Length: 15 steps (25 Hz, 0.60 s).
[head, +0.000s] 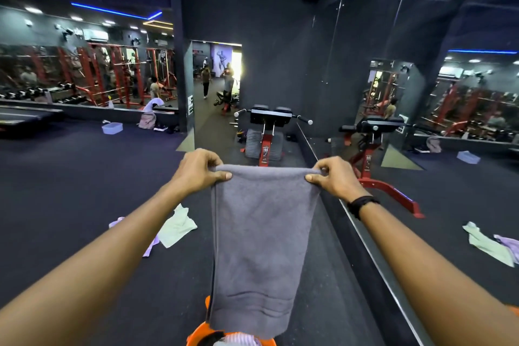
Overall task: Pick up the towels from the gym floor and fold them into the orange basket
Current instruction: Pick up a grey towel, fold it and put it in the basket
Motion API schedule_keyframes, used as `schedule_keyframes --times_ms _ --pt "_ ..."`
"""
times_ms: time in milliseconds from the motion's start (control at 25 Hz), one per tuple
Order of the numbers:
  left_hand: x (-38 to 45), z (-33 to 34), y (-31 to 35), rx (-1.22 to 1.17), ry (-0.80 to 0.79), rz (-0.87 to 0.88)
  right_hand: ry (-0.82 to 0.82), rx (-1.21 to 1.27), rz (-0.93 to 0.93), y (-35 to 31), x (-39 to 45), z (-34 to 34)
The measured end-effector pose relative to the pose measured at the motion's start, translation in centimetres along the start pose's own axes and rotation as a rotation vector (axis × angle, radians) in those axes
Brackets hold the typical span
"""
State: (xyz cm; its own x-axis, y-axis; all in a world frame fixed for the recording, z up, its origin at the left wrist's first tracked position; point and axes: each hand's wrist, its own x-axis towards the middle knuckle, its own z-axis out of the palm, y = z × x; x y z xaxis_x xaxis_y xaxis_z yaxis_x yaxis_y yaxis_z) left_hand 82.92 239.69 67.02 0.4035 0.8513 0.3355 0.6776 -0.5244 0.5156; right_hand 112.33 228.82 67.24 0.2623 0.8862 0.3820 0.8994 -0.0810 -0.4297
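The left hand (pixel 200 168) and right hand (pixel 335 177) each pinch a top corner of the grey towel (pixel 259 247), hanging it flat for folding above the basket (pixel 200 331) at six o'clock; two towels (pixel 175 226) lie on the floor at nine o'clock.

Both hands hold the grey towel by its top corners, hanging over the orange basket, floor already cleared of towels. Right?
Not quite. The head view shows the left hand and right hand holding the grey towel over the orange basket, but a pale green towel and a lilac towel still lie on the floor.
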Motion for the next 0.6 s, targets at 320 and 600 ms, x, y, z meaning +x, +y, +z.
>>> schedule_keyframes --times_ms 320,600 --pt "1.5 -2.7 1.9 -0.812 -0.328 -0.017 -0.396 0.880 0.123 -1.2 0.4 -2.8" --pt "-0.6 1.7 0.6 -1.033 -0.156 -0.512 -0.342 1.156 0.234 -0.8 -0.3 1.9"
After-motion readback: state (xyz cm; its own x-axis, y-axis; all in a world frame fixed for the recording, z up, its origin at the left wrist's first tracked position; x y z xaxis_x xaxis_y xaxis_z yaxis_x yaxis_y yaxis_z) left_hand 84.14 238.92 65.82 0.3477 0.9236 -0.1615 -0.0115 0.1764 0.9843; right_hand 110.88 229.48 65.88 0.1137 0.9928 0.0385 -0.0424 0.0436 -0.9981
